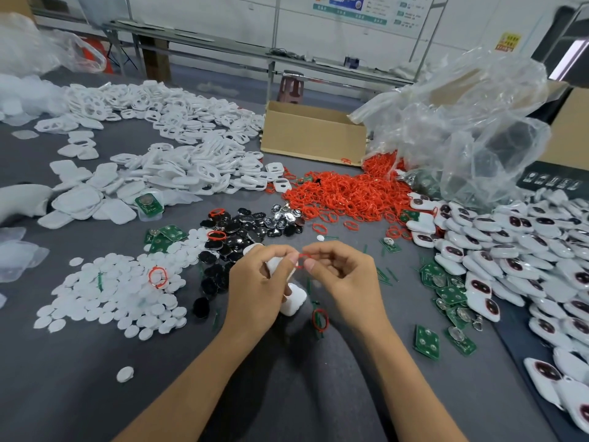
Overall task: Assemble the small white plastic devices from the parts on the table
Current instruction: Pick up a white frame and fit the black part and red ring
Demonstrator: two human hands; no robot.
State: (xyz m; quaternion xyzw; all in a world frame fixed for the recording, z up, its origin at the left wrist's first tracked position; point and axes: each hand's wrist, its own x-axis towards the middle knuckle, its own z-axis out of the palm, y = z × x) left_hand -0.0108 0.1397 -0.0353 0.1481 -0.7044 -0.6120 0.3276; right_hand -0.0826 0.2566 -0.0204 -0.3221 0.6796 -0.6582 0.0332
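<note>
While left hand (255, 288), right hand (344, 275) pinch red ring (302, 257), white shell (294, 303) half-hidden behind left fingers (287, 262).

A grey counter (79, 393) fills the foreground. Behind it a long metal bench (207, 43) runs along a white wall (223, 14) bearing a poster (350, 8); a stool (290, 87) stands near.

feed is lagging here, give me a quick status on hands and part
Both busy: left hand grips white shell, right hand pinches red ring. Ring not yet on shell. Nothing blocking; spare ring on table near the hands.
</note>
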